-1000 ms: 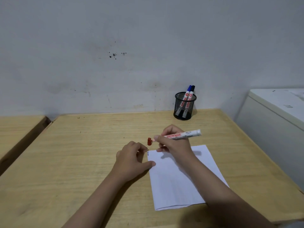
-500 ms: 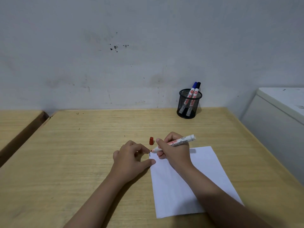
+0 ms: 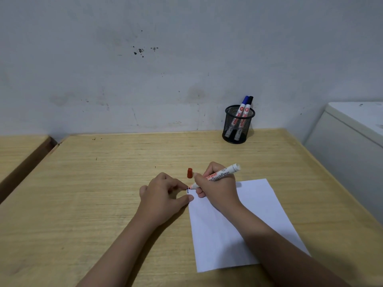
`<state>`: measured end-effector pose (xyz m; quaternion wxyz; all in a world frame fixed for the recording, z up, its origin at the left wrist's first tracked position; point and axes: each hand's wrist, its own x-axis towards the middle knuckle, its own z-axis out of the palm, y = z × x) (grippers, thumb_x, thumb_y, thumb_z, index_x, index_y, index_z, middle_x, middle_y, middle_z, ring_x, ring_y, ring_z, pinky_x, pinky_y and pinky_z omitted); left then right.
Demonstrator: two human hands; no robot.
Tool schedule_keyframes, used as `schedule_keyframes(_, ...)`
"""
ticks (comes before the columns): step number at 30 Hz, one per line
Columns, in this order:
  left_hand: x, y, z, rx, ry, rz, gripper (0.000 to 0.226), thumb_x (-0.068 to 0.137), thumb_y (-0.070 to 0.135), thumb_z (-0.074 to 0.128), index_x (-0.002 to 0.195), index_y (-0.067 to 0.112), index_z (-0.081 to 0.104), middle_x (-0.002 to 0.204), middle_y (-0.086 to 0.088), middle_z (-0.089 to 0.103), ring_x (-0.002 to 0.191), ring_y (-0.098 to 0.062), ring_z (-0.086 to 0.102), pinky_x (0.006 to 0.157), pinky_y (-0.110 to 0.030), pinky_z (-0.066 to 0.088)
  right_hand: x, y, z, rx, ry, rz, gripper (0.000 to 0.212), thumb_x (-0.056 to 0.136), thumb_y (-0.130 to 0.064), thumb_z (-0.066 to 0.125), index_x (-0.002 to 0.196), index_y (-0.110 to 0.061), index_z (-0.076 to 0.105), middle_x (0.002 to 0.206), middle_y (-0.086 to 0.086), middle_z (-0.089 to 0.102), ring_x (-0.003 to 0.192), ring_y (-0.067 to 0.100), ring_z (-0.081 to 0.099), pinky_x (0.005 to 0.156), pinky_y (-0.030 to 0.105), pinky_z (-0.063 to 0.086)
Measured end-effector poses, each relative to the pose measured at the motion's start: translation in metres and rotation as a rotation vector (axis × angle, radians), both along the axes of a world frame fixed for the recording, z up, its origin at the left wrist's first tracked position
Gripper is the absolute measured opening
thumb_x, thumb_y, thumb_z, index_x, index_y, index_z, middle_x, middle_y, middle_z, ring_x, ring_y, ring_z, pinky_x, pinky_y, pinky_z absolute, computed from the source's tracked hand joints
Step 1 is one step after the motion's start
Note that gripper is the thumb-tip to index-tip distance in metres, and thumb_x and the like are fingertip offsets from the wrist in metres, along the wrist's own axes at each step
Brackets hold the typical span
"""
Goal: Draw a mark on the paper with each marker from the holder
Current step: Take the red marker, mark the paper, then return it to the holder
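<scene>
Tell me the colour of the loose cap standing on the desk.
Red; the cap shows clearly in the head view.

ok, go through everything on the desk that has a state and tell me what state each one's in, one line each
Red marker: uncapped, held in right hand, tip at the paper's top left corner.
Red cap: off, standing on the desk.
Paper: flat, one short dark mark at the corner.
Left hand: thumb pinning the paper's edge.
Mesh holder: upright, holding two capped markers, blue and black.

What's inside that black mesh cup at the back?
The cup holds two capped markers, a blue one and a black one, leaning right. The mesh blurs their lower ends.
</scene>
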<state>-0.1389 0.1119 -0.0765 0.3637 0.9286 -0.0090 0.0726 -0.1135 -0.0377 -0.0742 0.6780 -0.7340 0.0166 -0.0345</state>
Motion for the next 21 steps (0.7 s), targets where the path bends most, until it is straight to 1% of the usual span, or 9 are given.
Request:
schedule_keyframes(6,0.0010,0.0009,-0.0005,0.056,-0.021,-0.014,0.023,0.066,0.049,0.073,0.087,0.041,0.067,0.092,0.011,0.054,0.088,-0.005,0.052,0.082,-0.032,0.023,0.0018,0.0001,0.0017,0.012,0.006,0.019,0.027,0.078,-0.007,0.071,0.064,-0.004,0.048,0.058,0.021,0.061,0.045,0.014,0.065,0.047,0.030,0.053)
schedule_keyframes(8,0.0014,0.0013,-0.0002,0.106,-0.025,-0.020,0.025,0.067,0.051,0.071,0.089,0.041,0.068,0.093,0.013,0.053,0.093,-0.006,0.050,0.082,-0.033,0.022,0.0022,-0.0007,0.0030,0.010,0.013,0.032,0.029,0.077,-0.005,0.070,0.062,-0.005,0.045,0.050,0.012,0.059,0.042,0.012,0.062,0.044,0.028,0.051)
schedule_keyframes(10,0.0019,0.0016,-0.0006,0.127,-0.030,-0.023,0.025,0.067,0.053,0.070,0.090,0.042,0.068,0.093,0.013,0.052,0.095,-0.007,0.050,0.082,-0.033,0.022,0.0028,-0.0014,0.0028,0.016,0.032,0.042,0.030,0.076,0.001,0.066,0.059,-0.008,0.042,0.041,0.001,0.054,0.038,0.013,0.059,0.041,0.025,0.045)
schedule_keyframes(12,0.0018,0.0016,-0.0008,0.128,-0.032,-0.023,0.025,0.067,0.053,0.070,0.089,0.042,0.068,0.093,0.013,0.052,0.095,-0.007,0.050,0.081,-0.033,0.022,0.0035,-0.0018,0.0012,0.031,0.050,0.041,0.032,0.074,0.005,0.062,0.057,-0.010,0.040,0.036,-0.002,0.050,0.035,0.016,0.054,0.042,0.024,0.041)
schedule_keyframes(14,0.0025,0.0017,-0.0014,0.136,-0.033,-0.024,0.025,0.067,0.053,0.070,0.090,0.042,0.068,0.093,0.013,0.052,0.096,-0.007,0.050,0.081,-0.033,0.022,0.0030,-0.0017,0.0011,0.038,0.047,0.025,0.033,0.073,0.005,0.062,0.056,-0.011,0.039,0.035,-0.003,0.050,0.035,0.016,0.053,0.042,0.024,0.041)
schedule_keyframes(16,0.0027,0.0018,-0.0016,0.141,-0.030,-0.024,0.025,0.068,0.053,0.070,0.090,0.042,0.067,0.094,0.013,0.052,0.096,-0.007,0.050,0.082,-0.033,0.022,0.0020,-0.0022,0.0025,0.066,0.026,-0.020,0.032,0.075,0.002,0.065,0.057,-0.010,0.041,0.037,-0.001,0.053,0.036,0.015,0.056,0.041,0.025,0.044)
schedule_keyframes(18,0.0028,0.0023,-0.0022,0.145,-0.030,-0.027,0.026,0.068,0.053,0.069,0.091,0.042,0.066,0.094,0.014,0.052,0.097,-0.007,0.050,0.083,-0.033,0.022,0.0013,-0.0038,0.0043,0.135,-0.002,-0.100,0.030,0.078,-0.003,0.067,0.060,-0.008,0.043,0.041,0.000,0.059,0.039,0.015,0.058,0.041,0.026,0.047)
schedule_keyframes(20,0.0031,0.0021,-0.0024,0.161,-0.036,-0.045,0.034,0.068,0.052,0.069,0.099,0.040,0.060,0.100,0.016,0.051,0.100,-0.008,0.049,0.085,-0.033,0.023,0.0016,-0.0055,0.0059,0.229,-0.020,-0.188,0.030,0.079,-0.005,0.068,0.062,-0.007,0.044,0.043,0.002,0.060,0.039,0.017,0.057,0.042,0.027,0.047)
schedule_keyframes(21,0.0042,0.0019,-0.0019,0.172,-0.032,-0.064,0.042,0.068,0.051,0.069,0.106,0.039,0.055,0.107,0.016,0.050,0.103,-0.008,0.048,0.087,-0.034,0.023,0.0018,-0.0063,0.0068,0.271,-0.023,-0.225,0.031,0.080,-0.006,0.068,0.062,-0.007,0.044,0.044,0.003,0.060,0.039,0.017,0.057,0.042,0.027,0.047)
